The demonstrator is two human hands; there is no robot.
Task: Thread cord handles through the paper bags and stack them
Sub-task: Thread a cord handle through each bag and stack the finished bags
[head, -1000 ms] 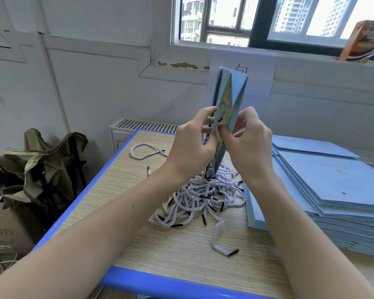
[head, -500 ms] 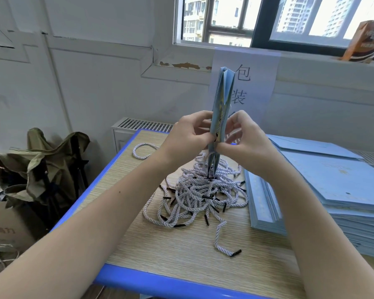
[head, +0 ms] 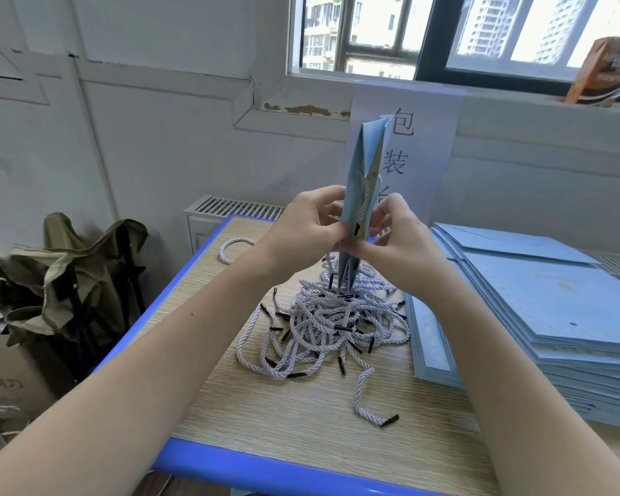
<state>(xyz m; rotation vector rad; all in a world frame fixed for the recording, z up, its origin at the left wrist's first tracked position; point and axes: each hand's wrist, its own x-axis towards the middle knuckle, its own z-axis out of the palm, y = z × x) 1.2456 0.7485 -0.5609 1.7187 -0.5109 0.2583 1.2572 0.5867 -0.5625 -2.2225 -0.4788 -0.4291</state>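
Folded pale-blue paper bag [head: 359, 180] at table centre: light blue outside, yellow-green print showing along inner fold. Twisted white cord [head: 366, 198] on it. Heap of twisted white cords with black tips [head: 323, 323] at 12 o'clock from near edge. Stack of flat pale-blue paper bags [head: 537, 316] at 3 o'clock, plain blue. Wood-grain beige tabletop with bright blue rim [head: 265, 467]. Olive-green cloth bundle [head: 76, 266] at 9 o'clock. White paper sign with black characters [head: 405, 137] at 12 o'clock. Orange-brown carton [head: 602, 69] on sill, 1 o'clock.

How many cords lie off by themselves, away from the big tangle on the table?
2: one curled cord at the table's far left edge, one cord trailing toward the near edge. Others may hide behind the left hand and arms.
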